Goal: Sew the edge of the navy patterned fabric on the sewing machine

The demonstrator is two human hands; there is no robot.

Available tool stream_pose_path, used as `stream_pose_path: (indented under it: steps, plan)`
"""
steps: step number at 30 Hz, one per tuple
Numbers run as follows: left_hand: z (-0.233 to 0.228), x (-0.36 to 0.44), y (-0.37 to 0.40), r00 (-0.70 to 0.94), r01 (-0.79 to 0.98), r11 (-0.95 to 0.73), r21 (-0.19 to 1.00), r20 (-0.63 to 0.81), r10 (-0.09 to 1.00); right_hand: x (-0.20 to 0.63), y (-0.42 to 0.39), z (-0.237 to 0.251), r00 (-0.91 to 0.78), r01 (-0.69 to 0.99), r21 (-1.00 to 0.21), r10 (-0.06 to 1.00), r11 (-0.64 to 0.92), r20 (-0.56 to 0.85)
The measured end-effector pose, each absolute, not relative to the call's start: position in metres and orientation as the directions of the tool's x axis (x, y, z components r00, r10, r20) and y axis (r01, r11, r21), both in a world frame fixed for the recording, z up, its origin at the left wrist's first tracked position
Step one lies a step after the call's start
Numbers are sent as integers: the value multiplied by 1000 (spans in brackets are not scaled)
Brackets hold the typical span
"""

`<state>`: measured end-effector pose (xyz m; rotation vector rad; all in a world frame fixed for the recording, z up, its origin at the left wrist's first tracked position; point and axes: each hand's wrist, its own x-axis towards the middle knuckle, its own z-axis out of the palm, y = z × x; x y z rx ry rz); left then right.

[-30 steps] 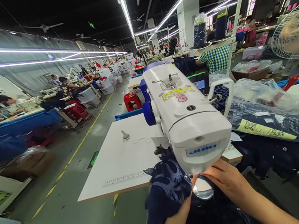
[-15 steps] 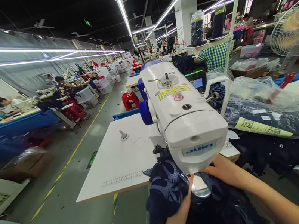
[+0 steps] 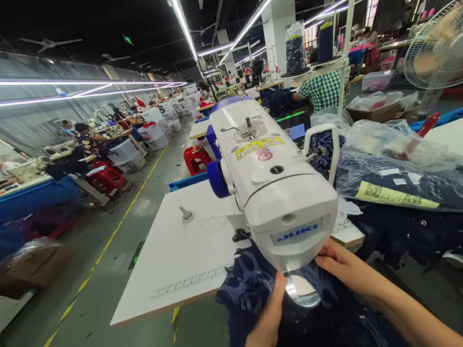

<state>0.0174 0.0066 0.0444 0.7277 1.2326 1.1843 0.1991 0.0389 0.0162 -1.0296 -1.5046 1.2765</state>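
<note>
**Both hands on navy cloth under the sewing machine**

Landmark: the white sewing machine [image 3: 275, 184], seen end-on in mid-frame.

Far left of the machine, across a grey aisle with yellow lines, other people sit at a blue-edged table [image 3: 16, 199], with red stools [image 3: 104, 179] near them. Just left of the machine lies its white table [image 3: 175, 258], bare but for a small knob [image 3: 185, 213] and a printed ruler [image 3: 193, 281] along the near edge.

Below the machine's near end, the left hand [image 3: 271, 314] rests on the navy patterned cloth [image 3: 245, 288], fingers together and curled, pressing the cloth down; the fingertips go out of sight under the machine head. The right hand [image 3: 347, 269] reaches in from the other side, fingers together and laid flat on the cloth beside the shiny metal piece [image 3: 302, 292] between the two hands. The needle itself is hidden, so whether any seam has been run cannot be told; most of the cloth hangs bunched toward the wearer, which suggests much remains to feed.

Right of the machine lie plastic-bagged bundles [image 3: 417, 179] of dark cloth with a yellow label [image 3: 393, 195], and farther off a fan [image 3: 448, 45].
</note>
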Motion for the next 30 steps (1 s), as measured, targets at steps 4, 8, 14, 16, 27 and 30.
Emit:
stream_pose_path:
  steps: [4, 8, 14, 16, 27, 30]
  plan:
    - [44, 18, 7, -105, -241, 253, 937, -284, 953, 199, 40, 16, -260, 71, -986, 957, 149, 126]
    - [43, 17, 6, -97, -259, 291, 921, -325, 941, 200, 38, 19, -248, 88, -987, 963, 131, 106]
    - [32, 15, 9, -78, -274, 310, 910, -342, 936, 200, 37, 21, -244, 61, -993, 966, 97, 79]
    - [30, 15, 10, -97, -280, 288, 916, -326, 941, 200, 38, 19, -242, 55, -995, 968, 84, 69]
    - [44, 17, 7, -174, -262, 203, 944, -253, 952, 201, 39, 15, -247, 96, -989, 965, 111, 85]
    - [40, 16, 8, -187, -283, 197, 939, -255, 949, 202, 40, 12, -257, 85, -990, 962, 113, 88]
